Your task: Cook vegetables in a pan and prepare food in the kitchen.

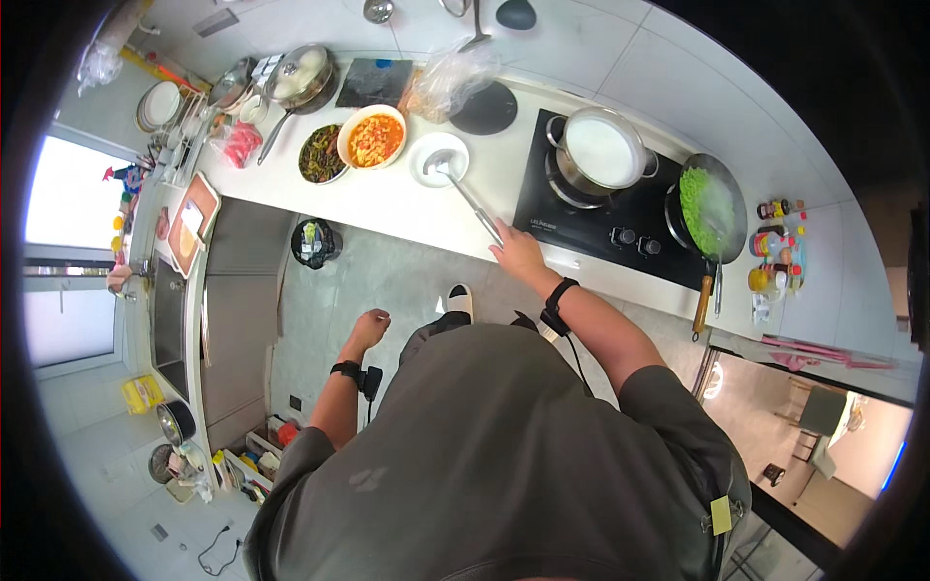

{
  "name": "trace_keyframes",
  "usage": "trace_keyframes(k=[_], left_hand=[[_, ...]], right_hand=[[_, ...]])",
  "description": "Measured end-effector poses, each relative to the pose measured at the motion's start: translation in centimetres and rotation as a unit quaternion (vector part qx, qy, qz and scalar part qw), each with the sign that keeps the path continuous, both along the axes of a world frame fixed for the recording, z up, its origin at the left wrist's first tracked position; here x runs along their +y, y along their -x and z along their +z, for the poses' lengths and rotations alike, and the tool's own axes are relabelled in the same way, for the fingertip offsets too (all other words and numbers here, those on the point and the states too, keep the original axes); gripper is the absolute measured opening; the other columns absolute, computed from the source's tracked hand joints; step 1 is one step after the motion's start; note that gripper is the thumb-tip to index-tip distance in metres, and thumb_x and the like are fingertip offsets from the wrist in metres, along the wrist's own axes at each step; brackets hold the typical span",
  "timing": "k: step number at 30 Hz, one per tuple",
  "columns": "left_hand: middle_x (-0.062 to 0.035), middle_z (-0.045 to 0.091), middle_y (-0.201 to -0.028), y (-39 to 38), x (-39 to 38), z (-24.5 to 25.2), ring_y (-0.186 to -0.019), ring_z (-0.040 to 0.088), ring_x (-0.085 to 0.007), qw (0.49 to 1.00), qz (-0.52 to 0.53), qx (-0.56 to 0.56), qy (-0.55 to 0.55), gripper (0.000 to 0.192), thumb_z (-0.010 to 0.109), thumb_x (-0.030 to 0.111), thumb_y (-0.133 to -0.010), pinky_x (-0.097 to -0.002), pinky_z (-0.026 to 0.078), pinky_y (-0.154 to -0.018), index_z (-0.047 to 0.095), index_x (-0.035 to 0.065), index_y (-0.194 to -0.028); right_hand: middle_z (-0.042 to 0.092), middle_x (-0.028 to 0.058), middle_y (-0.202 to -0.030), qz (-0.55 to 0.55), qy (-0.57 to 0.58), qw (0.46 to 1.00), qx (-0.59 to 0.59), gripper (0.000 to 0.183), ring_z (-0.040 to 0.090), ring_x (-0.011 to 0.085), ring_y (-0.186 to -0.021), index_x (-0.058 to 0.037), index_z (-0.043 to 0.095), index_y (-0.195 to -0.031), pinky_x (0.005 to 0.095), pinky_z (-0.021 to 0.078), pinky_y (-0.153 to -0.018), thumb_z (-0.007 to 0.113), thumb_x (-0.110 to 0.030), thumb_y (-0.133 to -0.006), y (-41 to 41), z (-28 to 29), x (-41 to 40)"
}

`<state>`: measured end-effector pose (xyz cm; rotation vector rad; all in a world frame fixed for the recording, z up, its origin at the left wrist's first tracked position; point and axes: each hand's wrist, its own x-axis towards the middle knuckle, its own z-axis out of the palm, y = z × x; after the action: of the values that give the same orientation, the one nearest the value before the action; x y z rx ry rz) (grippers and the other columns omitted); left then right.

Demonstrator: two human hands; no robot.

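My right hand (521,252) grips the handle end of a metal ladle (472,200) at the counter's front edge. The ladle's head rests in a small white bowl (458,174). Over the floor hangs my left hand (369,328), loosely curled with nothing visible in it. Left of the bowl are an oval dish of tomato and egg (374,141) and a plate of dark cooked greens (320,154). On the black gas hob (574,236), a steel pot (577,171) holds whitish liquid. Beside it, a wok (735,174) holds chopped green food, with a utensil leaning in it.
A lidded pan (299,76) stands at the back left, its handle pointing forward. Plastic bags (458,76) and a round black mat (490,109) lie along the wall. Bottles (774,243) crowd the right end. A bin (314,243) sits on the floor; a cutting board (190,225) is left.
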<state>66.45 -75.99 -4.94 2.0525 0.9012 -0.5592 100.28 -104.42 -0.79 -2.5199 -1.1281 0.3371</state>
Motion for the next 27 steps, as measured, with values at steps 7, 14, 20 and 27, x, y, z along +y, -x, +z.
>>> trace_keyframes(k=[7,14,20,27], left_hand=[[-0.016,0.075,-0.094,-1.2,-1.7,-0.7,-0.089,0.072,-0.0299,1.0,-0.017,-0.005,-0.013,0.032,0.064,0.029,-0.091,-0.0387,0.056,-0.084,0.071,0.0062,-0.113],[-0.0161,0.075,-0.09,-2.6,-3.0,-1.2,-0.084,0.072,-0.0247,0.998,-0.02,-0.029,0.049,0.034,0.063,0.026,-0.092,-0.0356,0.056,-0.079,0.069,0.0016,-0.116],[-0.0163,0.075,-0.09,-3.3,-3.5,-0.7,-0.082,0.072,-0.0251,0.998,-0.022,-0.029,0.043,0.033,0.063,0.025,-0.093,-0.036,0.056,-0.077,0.069,0.001,-0.115],[-0.0163,0.074,-0.087,-4.6,-5.2,-0.4,-0.083,0.073,-0.0283,0.999,-0.039,-0.028,0.013,0.035,0.064,0.029,-0.089,-0.0384,0.056,-0.08,0.071,0.0036,-0.112]], right_hand=[[0.066,0.0213,-0.114,-0.021,-0.027,0.991,0.128,0.073,0.065,0.0389,-0.101,-0.0016,0.038,-0.146,0.0461,0.0512,-0.091,0.07,-0.036,-0.09,-1.2,4.7,-1.6],[0.065,0.0233,-0.122,-0.102,-0.132,0.975,0.144,0.063,0.064,0.0376,-0.11,-0.001,0.047,-0.141,0.0452,0.0512,-0.094,0.062,-0.042,-0.095,-3.6,5.7,-4.5],[0.069,0.0187,-0.113,-0.119,-0.187,0.933,0.283,0.062,0.071,0.025,-0.092,-0.0012,0.05,-0.14,0.035,0.0556,-0.082,0.073,-0.028,-0.09,-5.5,3.6,-9.3],[0.066,0.0181,-0.116,-0.11,-0.207,0.887,0.399,0.061,0.07,0.0207,-0.089,0.0012,0.05,-0.14,0.0315,0.0564,-0.078,0.075,-0.011,-0.086,-5.4,1.4,-7.0]])
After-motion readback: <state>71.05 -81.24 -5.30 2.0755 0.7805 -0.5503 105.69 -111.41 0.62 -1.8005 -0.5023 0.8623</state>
